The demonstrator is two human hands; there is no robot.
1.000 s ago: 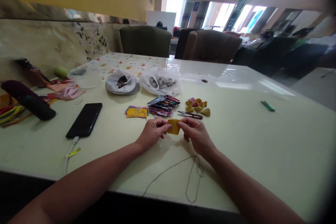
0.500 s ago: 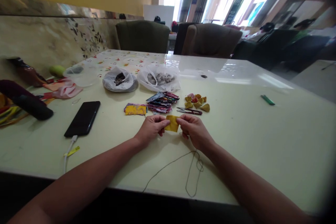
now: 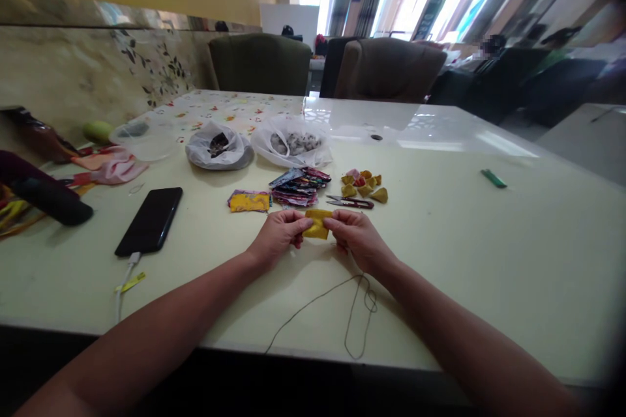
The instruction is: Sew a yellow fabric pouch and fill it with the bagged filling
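- From the head view, I see the left hand (image 3: 280,234) with its grip clamped on one side of a small yellow cloth (image 3: 317,225), thumb against fingers.
- The right hand (image 3: 359,234) pinches the opposite side, its grip clamped too; held between both, the cloth probably stays flat and easy to see.
- That cloth is just above the near part of the desk (image 3: 489,273), in front of the person.
- A dark thread (image 3: 355,358) lies in loose loops below the right hand; whether it joins the cloth, I cannot tell.
- Just beyond the hands sit the snips (image 3: 359,204), small yellow cones (image 3: 379,195), a patterned cloth pile (image 3: 296,190) and flat yellow pieces (image 3: 249,201), likely grouped by kind within easy reach.
- Two white bags (image 3: 214,159) (image 3: 293,159) stand farther back, mouths up, perhaps so their contents don't spill.
- The phone (image 3: 150,220) lies off to the left, out of the hands' way.
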